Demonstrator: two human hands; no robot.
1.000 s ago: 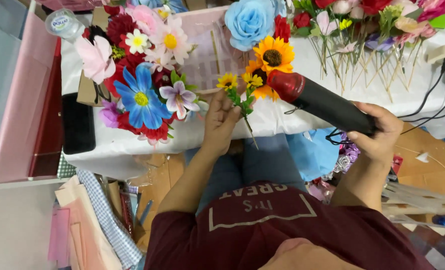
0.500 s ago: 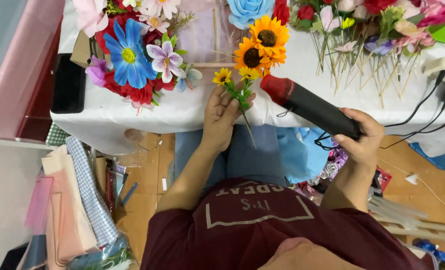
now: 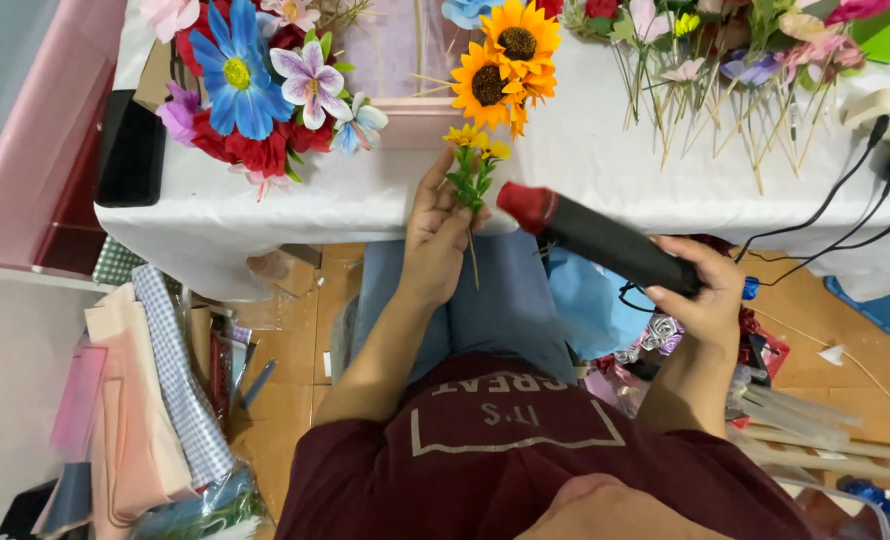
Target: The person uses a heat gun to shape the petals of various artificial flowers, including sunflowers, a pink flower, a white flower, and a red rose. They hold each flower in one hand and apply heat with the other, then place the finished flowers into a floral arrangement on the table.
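Observation:
My left hand grips a small artificial sprig of yellow flowers with green leaves by its thin stem, at the edge of the white-covered table. My right hand holds a black heat tool with a red tip, and that tip points at the sprig's stem from the right, close to my left fingers. Two orange sunflowers lie just beyond the sprig on the table.
A bunch of blue, red and purple artificial flowers lies at the table's left. Flowers on wooden sticks lie at the right, beside a power strip with black cables. Folded fabrics are stacked on the floor, left.
The view has tilted down, so the table sits higher in frame. My right hand with the heat tool has moved lower and left; the tip stays beside the sprig.

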